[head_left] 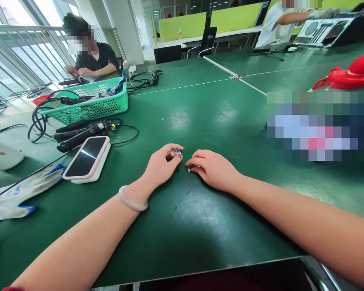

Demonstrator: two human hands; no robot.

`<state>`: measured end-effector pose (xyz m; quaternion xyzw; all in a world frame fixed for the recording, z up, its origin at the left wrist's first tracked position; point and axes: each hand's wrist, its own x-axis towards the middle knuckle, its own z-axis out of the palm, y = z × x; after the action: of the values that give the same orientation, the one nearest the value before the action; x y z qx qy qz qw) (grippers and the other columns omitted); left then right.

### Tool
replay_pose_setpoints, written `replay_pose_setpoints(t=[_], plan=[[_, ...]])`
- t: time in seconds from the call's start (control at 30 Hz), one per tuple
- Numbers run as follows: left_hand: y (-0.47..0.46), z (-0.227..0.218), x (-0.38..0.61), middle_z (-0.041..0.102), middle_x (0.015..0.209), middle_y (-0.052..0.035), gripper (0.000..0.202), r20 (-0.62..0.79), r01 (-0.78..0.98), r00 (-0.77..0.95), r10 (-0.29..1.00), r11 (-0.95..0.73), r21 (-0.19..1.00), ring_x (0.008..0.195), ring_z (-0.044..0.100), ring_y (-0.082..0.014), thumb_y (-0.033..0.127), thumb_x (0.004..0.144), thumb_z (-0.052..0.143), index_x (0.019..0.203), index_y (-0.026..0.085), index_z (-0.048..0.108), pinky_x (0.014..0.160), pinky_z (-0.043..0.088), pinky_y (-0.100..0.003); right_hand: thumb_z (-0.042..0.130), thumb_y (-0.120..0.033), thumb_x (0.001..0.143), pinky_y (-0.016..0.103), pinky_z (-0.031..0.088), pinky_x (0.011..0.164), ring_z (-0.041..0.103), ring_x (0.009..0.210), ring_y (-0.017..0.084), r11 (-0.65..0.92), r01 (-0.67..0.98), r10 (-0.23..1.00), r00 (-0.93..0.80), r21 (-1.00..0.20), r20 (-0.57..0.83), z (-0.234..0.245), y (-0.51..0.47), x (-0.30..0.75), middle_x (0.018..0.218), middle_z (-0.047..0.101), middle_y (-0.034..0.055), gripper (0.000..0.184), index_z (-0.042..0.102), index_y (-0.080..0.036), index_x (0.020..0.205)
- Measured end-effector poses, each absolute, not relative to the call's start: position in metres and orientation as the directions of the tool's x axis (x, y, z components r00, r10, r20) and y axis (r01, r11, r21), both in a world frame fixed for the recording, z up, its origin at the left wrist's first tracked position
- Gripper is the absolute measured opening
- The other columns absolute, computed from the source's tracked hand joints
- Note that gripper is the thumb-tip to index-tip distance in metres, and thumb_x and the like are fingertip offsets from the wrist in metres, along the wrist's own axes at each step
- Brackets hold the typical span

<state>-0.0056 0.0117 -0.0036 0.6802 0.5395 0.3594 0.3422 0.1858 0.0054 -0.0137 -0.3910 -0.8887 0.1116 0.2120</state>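
**Small Board (pixel 178 153) in Left-Hand Pinch**

Reference: the small board is the clock centre; 12 o'clock points away from the person.

Appearance: the board is flat and blue-grey, with pale and dark markings. Finer detail is too small to read. It sits above the green table (pixel 230 230), at the fingertips.

Left hand (pixel 159 165): thumb and forefinger clamped on the board.

Right hand (pixel 216 169): located between 3 and 4 o'clock; thumb and forefinger curled close together at a tiny pale piece (pixel 188 169) at 5 o'clock. Whether they grip it cannot be told.

Loose items: one black speck (pixel 177 170) lies near the board at 6 o'clock; a second dark speck (pixel 176 208) lies farther out on the same bearing.

Container: a turquoise basket (pixel 112 106) with perforated walls stands at 10 o'clock. Contents: a black handheld device (pixel 75 100) and a blue-and-grey bundle (pixel 113 90). Black cable (pixel 36 121) hangs over its left end.
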Motion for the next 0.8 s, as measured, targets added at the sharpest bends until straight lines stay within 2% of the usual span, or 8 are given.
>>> replay_pose_setpoints(t=[0.17, 0.33, 0.5, 0.63, 0.8], plan=[[0.011, -0.003, -0.003, 0.063, 0.067, 0.0036, 0.024, 0.108, 0.462, 0.172, 0.979, -0.177, 0.869, 0.077, 0.064, -0.0141, 0.021, 0.080, 0.052, 0.102, 0.021, 0.060, 0.081, 0.046, -0.030, 0.054, -0.022, 0.089, 0.033, 0.046, 0.079, 0.058, 0.088, 0.019, 0.672, 0.650, 0.741, -0.601, -0.355, 0.300, -0.014, 0.008, 0.185, 0.094, 0.064, 0.0051, 0.017, 0.070, -0.022, 0.092], [0.011, -0.001, -0.004, 0.066, 0.070, 0.0033, 0.023, 0.101, 0.517, 0.176, 0.979, -0.179, 0.837, 0.075, 0.063, -0.0135, 0.022, 0.080, 0.053, 0.102, 0.021, 0.059, 0.079, 0.046, -0.029, 0.055, -0.023, 0.089, 0.032, 0.045, 0.077, 0.057, 0.085, 0.017, 0.667, 0.654, 0.744, -0.604, -0.357, 0.286, -0.014, 0.008, 0.184, 0.091, 0.063, 0.0046, 0.014, 0.068, -0.019, 0.083], [0.012, -0.003, -0.008, 0.063, 0.068, 0.0037, 0.024, 0.132, 0.565, 0.208, 0.969, -0.229, 0.793, 0.072, 0.060, -0.0135, 0.024, 0.081, 0.053, 0.103, 0.022, 0.061, 0.079, 0.046, -0.030, 0.052, -0.022, 0.090, 0.031, 0.044, 0.076, 0.056, 0.083, 0.017, 0.668, 0.658, 0.743, -0.610, -0.346, 0.274, -0.014, 0.009, 0.186, 0.087, 0.061, 0.0045, 0.017, 0.064, -0.017, 0.079], [0.011, -0.001, -0.007, 0.062, 0.070, 0.0028, 0.028, 0.156, 0.602, 0.241, 0.958, -0.274, 0.750, 0.078, 0.061, -0.0153, 0.025, 0.082, 0.051, 0.108, 0.023, 0.062, 0.084, 0.046, -0.032, 0.050, -0.019, 0.089, 0.029, 0.043, 0.074, 0.055, 0.080, 0.015, 0.624, 0.622, 0.780, -0.532, -0.473, 0.330, -0.011, 0.008, 0.188, 0.088, 0.060, 0.0039, 0.015, 0.061, -0.018, 0.079], [0.006, 0.005, -0.002, 0.069, 0.083, 0.0005, 0.021, 0.152, 0.562, 0.275, 0.949, -0.287, 0.775, 0.085, 0.064, -0.0161, 0.025, 0.078, 0.061, 0.098, 0.022, 0.060, 0.088, 0.045, -0.033, 0.053, -0.019, 0.086, 0.026, 0.039, 0.063, 0.049, 0.065, 0.012, 0.544, 0.551, 0.839, -0.386, -0.633, 0.384, -0.004, 0.004, 0.188, 0.074, 0.056, 0.0002, 0.013, 0.059, -0.019, 0.075]])
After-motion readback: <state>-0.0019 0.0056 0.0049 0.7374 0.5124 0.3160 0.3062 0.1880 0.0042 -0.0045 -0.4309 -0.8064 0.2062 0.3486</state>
